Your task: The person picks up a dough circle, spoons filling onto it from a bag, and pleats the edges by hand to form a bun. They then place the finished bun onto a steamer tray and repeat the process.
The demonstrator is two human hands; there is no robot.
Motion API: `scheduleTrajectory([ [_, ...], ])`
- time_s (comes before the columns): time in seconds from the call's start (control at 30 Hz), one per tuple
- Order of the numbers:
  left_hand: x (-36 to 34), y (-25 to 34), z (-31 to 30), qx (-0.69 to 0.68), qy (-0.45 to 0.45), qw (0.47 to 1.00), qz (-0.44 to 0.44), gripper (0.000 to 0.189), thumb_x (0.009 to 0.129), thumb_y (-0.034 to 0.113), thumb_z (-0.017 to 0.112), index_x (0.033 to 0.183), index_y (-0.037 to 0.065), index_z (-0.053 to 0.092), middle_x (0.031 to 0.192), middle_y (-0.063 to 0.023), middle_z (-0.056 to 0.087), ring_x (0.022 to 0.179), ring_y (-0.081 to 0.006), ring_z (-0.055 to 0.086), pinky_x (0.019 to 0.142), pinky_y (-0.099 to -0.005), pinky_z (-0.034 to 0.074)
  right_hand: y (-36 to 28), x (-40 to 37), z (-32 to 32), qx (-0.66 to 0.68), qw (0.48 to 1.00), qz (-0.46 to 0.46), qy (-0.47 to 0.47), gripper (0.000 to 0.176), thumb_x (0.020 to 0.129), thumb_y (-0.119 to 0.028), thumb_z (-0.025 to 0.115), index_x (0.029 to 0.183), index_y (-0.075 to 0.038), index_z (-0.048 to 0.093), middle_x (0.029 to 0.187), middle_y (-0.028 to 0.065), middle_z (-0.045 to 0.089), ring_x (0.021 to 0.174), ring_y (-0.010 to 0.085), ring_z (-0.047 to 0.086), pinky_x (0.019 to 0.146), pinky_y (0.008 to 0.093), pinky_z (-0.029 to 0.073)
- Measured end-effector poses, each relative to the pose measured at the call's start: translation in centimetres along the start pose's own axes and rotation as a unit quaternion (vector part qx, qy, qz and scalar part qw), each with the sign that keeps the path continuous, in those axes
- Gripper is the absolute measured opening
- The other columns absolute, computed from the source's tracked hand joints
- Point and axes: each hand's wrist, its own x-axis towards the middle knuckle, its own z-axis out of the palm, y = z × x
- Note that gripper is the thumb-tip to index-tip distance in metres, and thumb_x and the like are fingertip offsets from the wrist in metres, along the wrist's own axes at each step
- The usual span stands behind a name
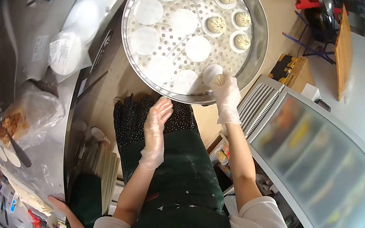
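Observation:
My right hand [227, 94], in a clear plastic glove, pinches a pleated steamed bun [218, 79]. The bun sits low over a round white paper liner [212, 73] near the tray's lower right edge. Below the round metal steamer tray [126, 65], my gloved left hand [159, 115] has its fingers stretched toward the near rim and holds no bun. Several pleated buns [216, 24] sit on liners along the tray's right side. More bare liners [145, 41] lie across its perforated floor.
Left is a steel counter [54, 132] with stacked white liners [66, 52], a plastic bag [43, 114], brown filling [10, 128] and flat dough rounds [11, 157]. Another person's hand [56, 202] rests at its edge. A glass-topped display case [316, 167] stands right.

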Motion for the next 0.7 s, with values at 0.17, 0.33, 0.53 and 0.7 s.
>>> scheduleTrajectory([
  [0.17, 1.5, -0.3, 1.0, 0.024, 0.055, 0.997, 0.049, 0.062, 0.107, 0.048, 0.036, 0.137, -0.004, 0.048, 0.134, -0.0175, 0.056, 0.127, -0.0254, 0.054, 0.112, -0.0409, 0.040, 0.9, 2.7, 3.2, 0.011, 0.998, 0.032, -0.051, 0.059, 0.075, -0.027, 0.075, 0.130, -0.011, 0.061, 0.121, 0.0174, 0.064, 0.110, 0.0330, 0.064, 0.095, 0.0402, 0.051],
  [0.33, 2.0, -0.6, 1.6, 0.019, 0.087, 0.995, 0.039, 0.066, 0.106, 0.051, 0.036, 0.137, -0.007, 0.045, 0.134, -0.0196, 0.054, 0.127, -0.0271, 0.052, 0.114, -0.0422, 0.037, 1.2, 3.9, 4.9, -0.023, 0.995, 0.058, -0.071, 0.067, 0.075, -0.025, 0.076, 0.137, -0.012, 0.054, 0.119, 0.0169, 0.065, 0.110, 0.0335, 0.063, 0.092, 0.0420, 0.052],
  [0.53, 1.8, -0.7, 0.8, 0.001, 0.122, 0.991, 0.048, 0.058, 0.107, 0.045, 0.040, 0.136, -0.004, 0.050, 0.130, -0.0161, 0.059, 0.123, -0.0242, 0.056, 0.111, -0.0391, 0.040, 1.1, 3.2, 2.0, 0.043, 0.997, -0.007, -0.070, 0.089, 0.069, -0.031, 0.087, 0.144, -0.005, 0.046, 0.116, 0.0212, 0.064, 0.108, 0.0377, 0.062, 0.094, 0.0450, 0.050],
  [0.7, -3.3, 0.9, -1.8, 0.055, 0.199, 0.977, 0.056, 0.044, 0.097, 0.018, 0.066, 0.137, 0.006, 0.053, 0.129, -0.0076, 0.058, 0.121, -0.0187, 0.056, 0.108, -0.0346, 0.043, 1.5, 1.2, -2.6, 0.035, 0.997, -0.058, 0.023, 0.078, 0.068, -0.030, 0.090, 0.132, 0.001, 0.057, 0.122, 0.0219, 0.065, 0.111, 0.0365, 0.063, 0.097, 0.0427, 0.050],
])
